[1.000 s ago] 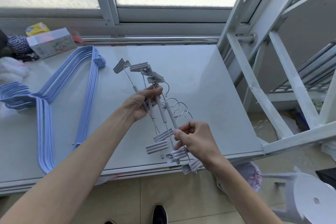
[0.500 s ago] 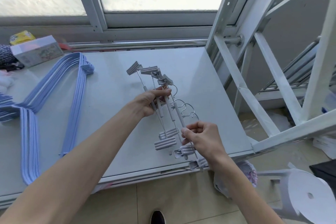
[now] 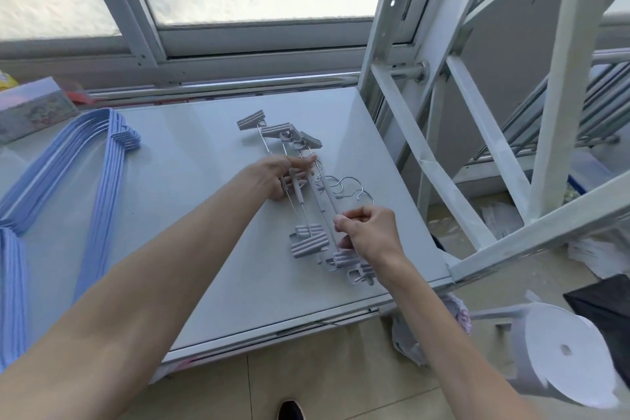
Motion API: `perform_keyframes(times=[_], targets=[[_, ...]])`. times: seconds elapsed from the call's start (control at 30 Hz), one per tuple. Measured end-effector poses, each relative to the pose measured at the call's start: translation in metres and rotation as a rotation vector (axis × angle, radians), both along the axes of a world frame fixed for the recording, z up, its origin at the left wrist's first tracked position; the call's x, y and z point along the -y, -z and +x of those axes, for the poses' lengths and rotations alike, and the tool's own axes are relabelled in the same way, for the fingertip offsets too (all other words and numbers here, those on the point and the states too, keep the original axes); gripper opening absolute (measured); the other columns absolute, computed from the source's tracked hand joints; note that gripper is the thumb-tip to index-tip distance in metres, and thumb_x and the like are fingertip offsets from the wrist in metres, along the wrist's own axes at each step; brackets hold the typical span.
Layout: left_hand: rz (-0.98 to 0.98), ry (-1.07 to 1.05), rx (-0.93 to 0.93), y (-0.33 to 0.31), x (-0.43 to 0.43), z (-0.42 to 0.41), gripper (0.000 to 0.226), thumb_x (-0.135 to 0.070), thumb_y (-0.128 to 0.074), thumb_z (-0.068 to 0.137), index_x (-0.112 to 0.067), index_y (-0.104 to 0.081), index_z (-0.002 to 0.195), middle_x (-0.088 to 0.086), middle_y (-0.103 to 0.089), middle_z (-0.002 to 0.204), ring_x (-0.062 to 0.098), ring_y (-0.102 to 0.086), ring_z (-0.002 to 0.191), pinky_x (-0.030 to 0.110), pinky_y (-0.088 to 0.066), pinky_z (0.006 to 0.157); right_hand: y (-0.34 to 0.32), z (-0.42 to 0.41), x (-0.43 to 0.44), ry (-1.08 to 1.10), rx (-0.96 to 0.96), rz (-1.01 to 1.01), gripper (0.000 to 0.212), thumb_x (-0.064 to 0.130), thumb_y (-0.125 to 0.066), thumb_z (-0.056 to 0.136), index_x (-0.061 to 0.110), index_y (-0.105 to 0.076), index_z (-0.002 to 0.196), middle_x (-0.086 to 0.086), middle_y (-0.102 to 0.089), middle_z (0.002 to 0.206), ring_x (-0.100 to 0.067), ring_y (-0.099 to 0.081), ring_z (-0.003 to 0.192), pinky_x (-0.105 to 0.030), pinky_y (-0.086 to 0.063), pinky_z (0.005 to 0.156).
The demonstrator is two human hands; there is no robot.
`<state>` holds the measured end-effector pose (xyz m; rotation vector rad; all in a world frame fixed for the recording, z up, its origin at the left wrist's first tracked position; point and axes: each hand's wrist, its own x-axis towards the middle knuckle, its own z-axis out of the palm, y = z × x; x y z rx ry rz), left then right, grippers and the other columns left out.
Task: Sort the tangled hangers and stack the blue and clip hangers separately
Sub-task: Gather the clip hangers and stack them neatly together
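A bundle of grey clip hangers (image 3: 308,242) with metal hooks lies on the pale table (image 3: 204,249), right of centre. My left hand (image 3: 283,174) grips the bars near the bundle's far end. My right hand (image 3: 370,232) pinches the bar of the rightmost clip hanger near the hooks, its lower clips partly hidden under my wrist. A stack of blue hangers (image 3: 99,181) rests on the table's left side, apart from the clip hangers.
A small printed box (image 3: 34,109) sits at the table's back left by the window. A white metal frame (image 3: 426,160) rises along the table's right edge. A white stool (image 3: 562,351) stands on the floor at lower right.
The view has swung right and down, so the blue hangers sit further left. Both hands have lowered the clip hangers closer to the table, keeping their grips.
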<state>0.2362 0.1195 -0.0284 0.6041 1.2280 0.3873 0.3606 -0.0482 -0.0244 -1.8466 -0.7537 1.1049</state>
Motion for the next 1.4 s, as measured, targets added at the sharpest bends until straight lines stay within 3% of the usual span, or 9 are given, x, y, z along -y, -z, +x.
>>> perform_keyframes(times=[0.13, 0.3, 0.4, 0.57, 0.73, 0.87, 1.03, 1.17, 1.4], targets=[[-0.007, 0.022, -0.027, -0.004, -0.003, -0.001, 0.014, -0.013, -0.079, 0.076, -0.009, -0.067, 0.08, 0.002, -0.071, 0.072, 0.012, -0.07, 0.053, 0.024, -0.056, 0.046, 0.005, 0.001, -0.001, 0.029, 0.021, 0.012, 0.008, 0.014, -0.072, 0.083, 0.01, -0.065, 0.08, -0.006, -0.07, 0.07, -0.012, -0.062, 0.045, -0.03, -0.057, 0.056], [-0.05, 0.012, -0.042, -0.008, -0.006, -0.016, 0.018, -0.019, -0.071, 0.084, -0.005, -0.061, 0.089, 0.009, -0.071, 0.075, 0.021, -0.07, 0.07, 0.037, -0.06, 0.07, 0.008, 0.009, 0.002, 0.071, 0.02, 0.022, 0.007, 0.012, -0.071, 0.085, 0.009, -0.065, 0.083, -0.009, -0.07, 0.075, -0.01, -0.06, 0.044, -0.025, -0.053, 0.052], [0.023, -0.041, -0.058, -0.009, -0.003, -0.02, 0.005, -0.005, -0.058, 0.088, -0.003, -0.054, 0.092, 0.011, -0.065, 0.078, 0.021, -0.067, 0.069, 0.034, -0.059, 0.066, 0.01, 0.01, 0.004, 0.073, 0.025, 0.029, 0.006, 0.012, -0.07, 0.086, 0.008, -0.066, 0.086, -0.011, -0.069, 0.077, -0.01, -0.061, 0.046, -0.025, -0.055, 0.055], [0.244, -0.187, -0.166, -0.004, 0.008, -0.016, 0.049, 0.017, -0.067, 0.071, 0.009, -0.05, 0.117, 0.02, -0.064, 0.087, 0.025, -0.065, 0.07, 0.036, -0.06, 0.074, 0.013, 0.01, 0.004, 0.067, 0.081, 0.048, 0.004, 0.011, -0.07, 0.086, 0.009, -0.067, 0.086, -0.01, -0.07, 0.078, -0.015, -0.062, 0.055, -0.025, -0.056, 0.059], [0.424, -0.061, -0.57, -0.002, 0.017, -0.015, 0.051, -0.015, -0.088, 0.062, -0.005, -0.05, 0.094, 0.013, -0.06, 0.102, 0.019, -0.057, 0.066, 0.027, -0.045, 0.051, 0.014, 0.009, 0.003, 0.045, 0.195, 0.048, 0.008, 0.014, -0.071, 0.085, 0.008, -0.069, 0.09, -0.008, -0.071, 0.081, -0.023, -0.067, 0.072, -0.038, -0.059, 0.076], [0.554, 0.042, -0.824, 0.002, 0.02, -0.015, 0.095, -0.04, -0.087, 0.06, 0.001, -0.041, 0.131, 0.014, -0.045, 0.133, 0.029, -0.045, 0.124, 0.038, -0.043, 0.101, 0.013, 0.011, 0.004, 0.059, 0.279, 0.057, 0.007, 0.015, -0.07, 0.085, 0.009, -0.07, 0.089, -0.001, -0.069, 0.077, -0.02, -0.069, 0.075, -0.031, -0.057, 0.075], [0.881, 0.176, -0.935, 0.007, 0.029, -0.017, 0.084, -0.044, -0.075, 0.072, -0.009, -0.04, 0.14, 0.01, -0.04, 0.14, 0.026, -0.034, 0.132, 0.037, -0.031, 0.107, 0.013, 0.013, 0.004, 0.064, 0.322, 0.064, 0.003, 0.015, -0.069, 0.086, 0.013, -0.069, 0.087, 0.007, -0.065, 0.071, -0.006, -0.061, 0.066, -0.015, -0.046, 0.061], [1.186, 0.332, -0.916, 0.01, 0.036, -0.016, 0.06, -0.03, -0.06, 0.088, -0.018, -0.042, 0.143, 0.004, -0.04, 0.147, 0.02, -0.03, 0.139, 0.035, -0.026, 0.111, 0.012, 0.016, 0.003, 0.094, 0.328, 0.083, 0.003, 0.014, -0.069, 0.085, 0.015, -0.07, 0.087, 0.006, -0.067, 0.074, -0.012, -0.065, 0.073, -0.022, -0.051, 0.07], [1.134, 0.625, -0.839, 0.029, 0.046, -0.016, 0.072, -0.05, -0.045, 0.095, -0.017, -0.018, 0.154, 0.004, -0.005, 0.162, 0.016, -0.001, 0.149, 0.029, 0.002, 0.119, 0.016, 0.024, 0.007, 0.097, 0.33, 0.08, 0.006, 0.013, -0.069, 0.084, 0.013, -0.072, 0.09, 0.0, -0.07, 0.078, -0.018, -0.068, 0.079, -0.032, -0.057, 0.078]])
